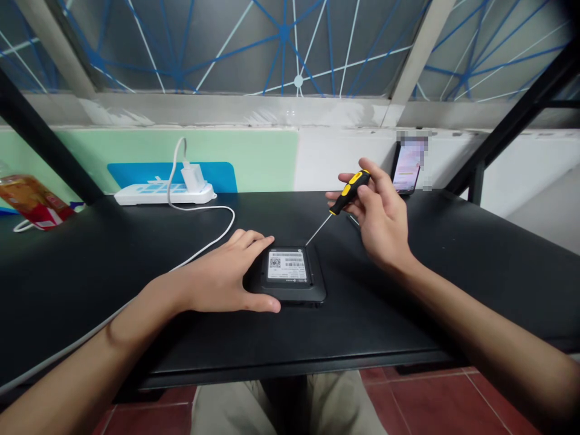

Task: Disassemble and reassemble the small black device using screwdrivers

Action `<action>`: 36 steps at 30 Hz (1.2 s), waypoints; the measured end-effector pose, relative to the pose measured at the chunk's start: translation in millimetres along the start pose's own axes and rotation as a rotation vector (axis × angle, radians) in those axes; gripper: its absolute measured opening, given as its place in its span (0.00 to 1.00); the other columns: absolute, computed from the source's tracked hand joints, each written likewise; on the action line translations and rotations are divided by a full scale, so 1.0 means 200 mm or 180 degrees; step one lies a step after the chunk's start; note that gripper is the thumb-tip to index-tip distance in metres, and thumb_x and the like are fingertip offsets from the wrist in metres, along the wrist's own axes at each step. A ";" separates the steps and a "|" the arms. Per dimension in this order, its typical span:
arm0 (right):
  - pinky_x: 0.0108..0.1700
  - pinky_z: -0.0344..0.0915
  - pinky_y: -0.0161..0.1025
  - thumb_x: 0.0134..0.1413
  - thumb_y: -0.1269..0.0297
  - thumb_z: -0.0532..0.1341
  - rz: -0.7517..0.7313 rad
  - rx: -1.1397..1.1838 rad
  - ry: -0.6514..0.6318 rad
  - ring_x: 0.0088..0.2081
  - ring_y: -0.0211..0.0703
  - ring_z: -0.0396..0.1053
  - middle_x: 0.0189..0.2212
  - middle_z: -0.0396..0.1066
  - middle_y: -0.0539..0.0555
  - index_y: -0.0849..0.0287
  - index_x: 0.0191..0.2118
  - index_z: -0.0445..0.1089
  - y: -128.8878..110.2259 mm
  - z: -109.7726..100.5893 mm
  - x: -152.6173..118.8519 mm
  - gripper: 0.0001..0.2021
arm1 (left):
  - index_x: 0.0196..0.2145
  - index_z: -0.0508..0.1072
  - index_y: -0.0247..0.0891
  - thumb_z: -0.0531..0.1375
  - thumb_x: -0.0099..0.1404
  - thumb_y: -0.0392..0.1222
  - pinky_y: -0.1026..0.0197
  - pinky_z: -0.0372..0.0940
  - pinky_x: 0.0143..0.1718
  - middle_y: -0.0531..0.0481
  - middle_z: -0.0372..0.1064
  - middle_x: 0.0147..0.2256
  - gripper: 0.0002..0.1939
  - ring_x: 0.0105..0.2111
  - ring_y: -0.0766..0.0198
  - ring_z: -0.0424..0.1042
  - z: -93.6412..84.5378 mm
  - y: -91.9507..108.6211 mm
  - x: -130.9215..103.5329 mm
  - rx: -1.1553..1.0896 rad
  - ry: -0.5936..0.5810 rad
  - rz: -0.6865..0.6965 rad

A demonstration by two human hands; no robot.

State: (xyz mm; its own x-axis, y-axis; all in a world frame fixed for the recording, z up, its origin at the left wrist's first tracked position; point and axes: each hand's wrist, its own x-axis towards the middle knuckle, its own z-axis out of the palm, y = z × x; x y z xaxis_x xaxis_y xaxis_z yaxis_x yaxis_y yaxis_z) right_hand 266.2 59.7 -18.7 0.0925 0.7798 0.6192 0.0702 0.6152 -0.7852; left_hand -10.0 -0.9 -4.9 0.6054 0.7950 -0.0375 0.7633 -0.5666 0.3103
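1. I see box (290, 272) flat on table (475, 266), near 6 o'clock edge.
2. Left hand (222, 278), box's 9 o'clock: thumb and fingers wide, holding it, likely against sliding.
3. Right hand (383, 220), 2 o'clock: fingers around screwdriver (350, 192), tip at box's 1 o'clock corner; slant probably suits reach.

A squarish black device (294, 266) with rounded corners lies flat on the worktop (475, 241), its raised smaller section bearing a white label (283, 266) with a square code and barcodes. A screwdriver (348, 194) with a black-and-yellow handle and thin metal shaft slants down leftward, its tip at the raised section's far right corner; contact is too small to tell.
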 end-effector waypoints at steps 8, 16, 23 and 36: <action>0.46 0.79 0.55 0.63 0.61 0.59 -0.0168 -0.0401 -0.0042 0.40 0.47 0.78 0.46 0.74 0.52 0.42 0.62 0.62 0.00 0.00 0.01 0.22 | 0.71 0.50 0.39 0.61 0.59 0.73 0.41 0.55 0.66 0.37 0.52 0.67 0.54 0.66 0.41 0.54 0.00 0.00 0.00 -0.0017 0.0020 0.0003; 0.40 0.79 0.48 0.65 0.51 0.58 -0.0265 -0.0583 0.0001 0.37 0.45 0.78 0.44 0.73 0.51 0.38 0.61 0.64 0.00 -0.02 0.02 0.20 | 0.71 0.50 0.43 0.61 0.59 0.74 0.42 0.57 0.65 0.38 0.53 0.67 0.54 0.66 0.40 0.55 0.00 0.00 0.00 -0.0035 0.0053 0.0025; 0.50 0.77 0.58 0.67 0.53 0.56 0.0030 -0.0212 -0.0017 0.43 0.49 0.80 0.53 0.74 0.53 0.40 0.64 0.62 0.00 -0.01 0.01 0.21 | 0.72 0.50 0.40 0.61 0.59 0.74 0.43 0.56 0.65 0.38 0.52 0.67 0.55 0.66 0.41 0.54 0.00 0.00 0.00 -0.0043 -0.0002 -0.0032; 0.44 0.80 0.51 0.66 0.49 0.57 0.0020 -0.0344 0.0092 0.35 0.44 0.79 0.43 0.75 0.52 0.42 0.61 0.66 -0.02 -0.02 0.02 0.21 | 0.71 0.51 0.41 0.61 0.58 0.74 0.42 0.56 0.65 0.38 0.54 0.67 0.54 0.66 0.40 0.54 0.00 0.00 0.00 -0.0060 0.0036 0.0003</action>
State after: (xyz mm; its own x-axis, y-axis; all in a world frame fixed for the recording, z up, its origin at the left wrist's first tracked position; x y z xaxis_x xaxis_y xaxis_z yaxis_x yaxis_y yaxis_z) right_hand 269.5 60.3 -13.6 0.1217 0.7791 0.6150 0.1760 0.5929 -0.7858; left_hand -10.0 -0.3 -5.0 0.6035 0.7969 -0.0265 0.7583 -0.5634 0.3281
